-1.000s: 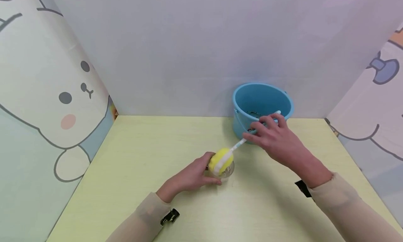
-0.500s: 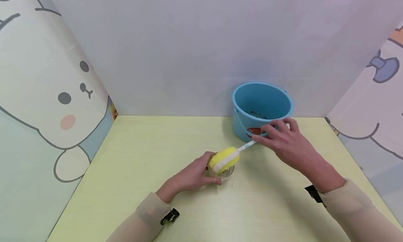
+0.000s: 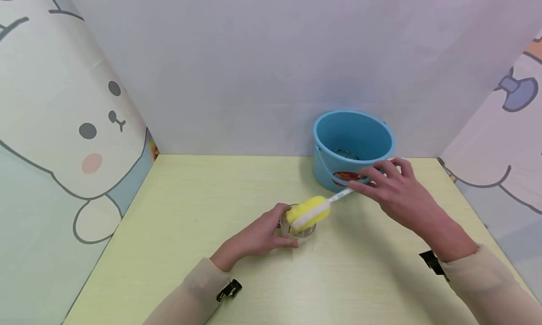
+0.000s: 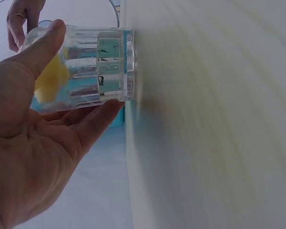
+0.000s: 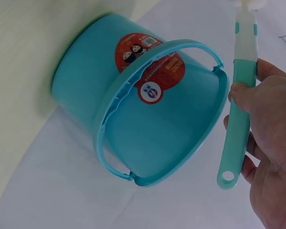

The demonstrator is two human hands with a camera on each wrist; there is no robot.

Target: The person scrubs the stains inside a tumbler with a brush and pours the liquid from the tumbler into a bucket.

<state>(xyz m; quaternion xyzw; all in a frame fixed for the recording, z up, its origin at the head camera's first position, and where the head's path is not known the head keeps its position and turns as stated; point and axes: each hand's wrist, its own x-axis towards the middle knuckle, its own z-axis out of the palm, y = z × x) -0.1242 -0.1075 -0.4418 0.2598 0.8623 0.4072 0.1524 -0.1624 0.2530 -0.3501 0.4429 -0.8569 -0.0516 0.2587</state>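
My left hand [image 3: 262, 233] grips a clear glass cup [image 4: 83, 90] that stands upright on the table. The thumb and fingers wrap its sides. My right hand [image 3: 394, 188] holds a sponge cup brush [image 3: 310, 213] by its teal and white handle [image 5: 237, 124], thumb against the fingers. The brush slants down to the left. Its yellow and white sponge head lies at the mouth of the cup, and in the left wrist view yellow sponge shows through the upper glass. The head hides much of the cup's opening in the head view.
A blue bucket [image 3: 323, 162] with a hanging handle and a red label stands at the back right, just behind the right hand. Some dark marks show inside it. The pale yellow table [image 3: 203, 188] meets a plain back wall and cartoon-printed side panels [image 3: 55, 127].
My right hand has moved right and slightly toward me, drawing the sponge head partway up and right out of the cup. The left hand and cup stay put.
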